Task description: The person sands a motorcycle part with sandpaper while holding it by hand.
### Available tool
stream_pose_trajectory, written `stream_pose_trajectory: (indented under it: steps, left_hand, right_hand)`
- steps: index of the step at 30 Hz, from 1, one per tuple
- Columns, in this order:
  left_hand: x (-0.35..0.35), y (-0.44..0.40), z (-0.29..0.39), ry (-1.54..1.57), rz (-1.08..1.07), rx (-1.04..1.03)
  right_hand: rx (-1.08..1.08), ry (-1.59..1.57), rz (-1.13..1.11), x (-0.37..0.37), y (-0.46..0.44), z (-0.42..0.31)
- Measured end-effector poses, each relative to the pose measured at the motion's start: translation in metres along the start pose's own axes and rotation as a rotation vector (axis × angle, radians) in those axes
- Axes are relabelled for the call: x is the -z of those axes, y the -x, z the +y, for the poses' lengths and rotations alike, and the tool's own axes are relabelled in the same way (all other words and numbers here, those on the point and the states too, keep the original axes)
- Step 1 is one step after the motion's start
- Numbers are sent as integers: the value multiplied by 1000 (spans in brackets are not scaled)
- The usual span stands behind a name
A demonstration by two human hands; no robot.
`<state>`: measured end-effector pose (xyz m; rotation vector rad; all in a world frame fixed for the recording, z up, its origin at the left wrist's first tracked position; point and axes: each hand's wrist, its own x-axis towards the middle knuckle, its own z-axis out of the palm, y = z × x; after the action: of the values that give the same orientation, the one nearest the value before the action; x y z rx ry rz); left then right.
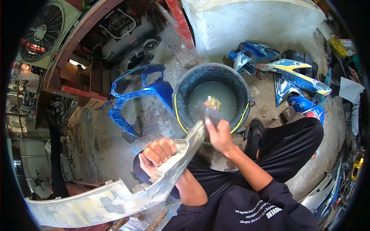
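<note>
A long, curved motorcycle body panel point(111, 202), patchy white and grey, runs from the lower left up to the bucket. My left hand point(157, 154) is closed around the panel's upper edge, near its middle. At the panel's narrow end, my right hand point(220, 136) is wrapped round a dark grey piece of sandpaper point(213, 116) pressed against the surface, with the thumb on top. Motion blurs the tip there. Directly beneath that end stands a black bucket point(179, 90) of cloudy grey water point(200, 94), its yellow handle point(178, 115) hanging down.
A blue plastic fairing frame point(163, 92) lies on the concrete floor left of the bucket. Several blue, white and yellow fairings point(295, 77) are piled to the right. A compressor tank point(129, 44) sits under a red-framed bench at upper left. A pale block point(250, 25) stands behind.
</note>
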<state>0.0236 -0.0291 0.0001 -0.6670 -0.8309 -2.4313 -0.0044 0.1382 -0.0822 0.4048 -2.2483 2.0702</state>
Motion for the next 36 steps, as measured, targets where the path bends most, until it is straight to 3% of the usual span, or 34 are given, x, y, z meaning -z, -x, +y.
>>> stream_pose_trajectory:
  steps: [1,3,5,9,11,13,15,17,19,21,23,24,27,29,31,33,35,36]
  left_hand:
    - [-1,-1,-1,16,-5,17]
    - [-1,-1,1,22,-16,27]
    - [-1,0,0,21,-14,23]
    - [3,1,-4,19,21,27]
    - [3,0,-2,37,-42,62]
    - [2,1,-3,37,-32,61]
    - [1,4,-6,41,-23,52]
    - [2,4,-7,6,4,44]
    - [1,0,-5,2,-16,52]
    - [2,2,-3,5,-26,71]
    - [5,2,-4,5,-40,61]
    - [5,3,-4,3,-38,57]
    - [6,1,-5,9,12,52]
    - [7,2,-1,26,-55,81]
    - [6,4,-5,34,-20,65]
    - [6,5,-6,42,16,42]
    - [8,5,-3,29,62,39]
    - [4,3,-1,11,65,39]
  right_hand:
    - [185,60,-46,1,-3,-21]
    - [217,-59,-238,6,2,-65]
    - [225,-89,-228,4,4,-56]
    - [-285,-18,-21,2,6,-35]
    - [224,-42,-106,2,20,-51]
    - [275,-66,-181,1,19,-55]
    - [70,-96,57,-10,17,-33]
    - [-279,-144,25,-6,16,-24]
    - [206,-76,-64,-5,19,-45]
    - [342,-78,-176,-3,23,-68]
    - [378,-107,-95,-7,16,-45]
    - [-6,-117,-62,-7,12,-39]
    - [-237,-60,-30,-7,14,-36]
    - [294,-36,-168,-3,17,-74]
    - [377,20,-182,-8,19,-58]
    - [-28,-182,79,-17,19,-34]
    - [-539,-210,-34,-11,20,-31]
    - [-148,-136,-19,-17,29,-34]
